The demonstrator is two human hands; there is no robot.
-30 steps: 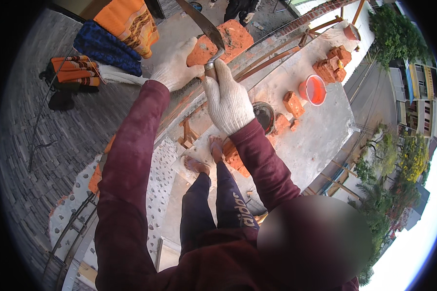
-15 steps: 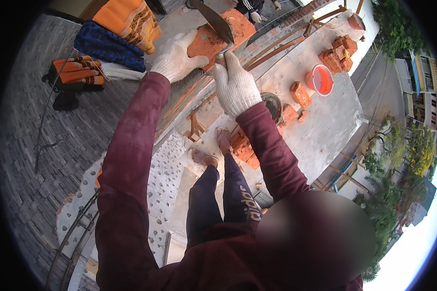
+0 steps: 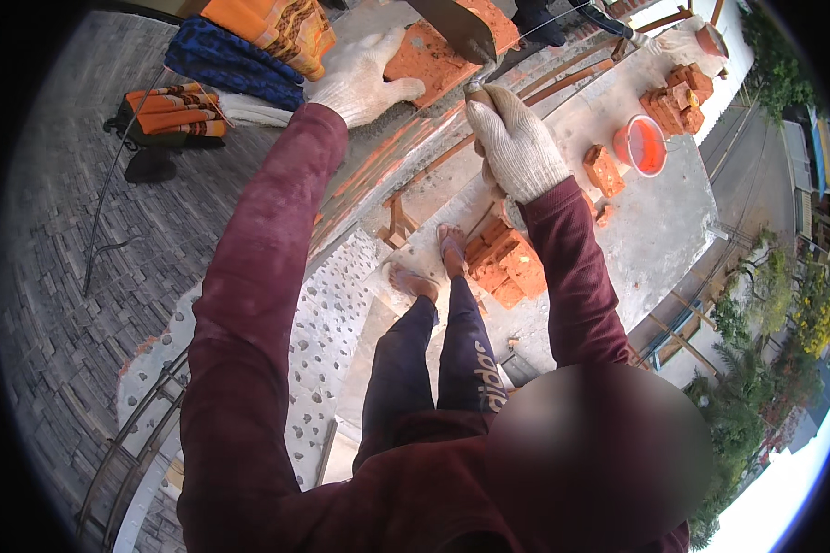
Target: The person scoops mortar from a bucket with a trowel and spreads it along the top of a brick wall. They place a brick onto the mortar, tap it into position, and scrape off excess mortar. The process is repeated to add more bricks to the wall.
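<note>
My left hand (image 3: 358, 81), in a white knit glove, holds the left end of an orange brick (image 3: 422, 66) on top of the low wall (image 3: 392, 147). Its thumb lies along the brick's near side. In my right hand (image 3: 518, 146), also gloved, the fingers are wrapped round the handle of a trowel (image 3: 459, 33). The dark trowel blade points up and left, over the brick's right part, and hides some of it. Grey mortar shows along the wall top beside my left hand.
Folded patterned cloths (image 3: 240, 60) hang left of the wall. Stacked bricks (image 3: 505, 263) stand by my feet, and another brick pile (image 3: 678, 97) lies farther right, near a red bucket (image 3: 641, 146). A co-worker's gloved hand (image 3: 647, 43) shows at the top right.
My right hand and the trowel have moved right along the brick, away from my left hand. My left hand stays on the brick. The whole view has shifted slightly; a co-worker's arm now reaches rightward.
</note>
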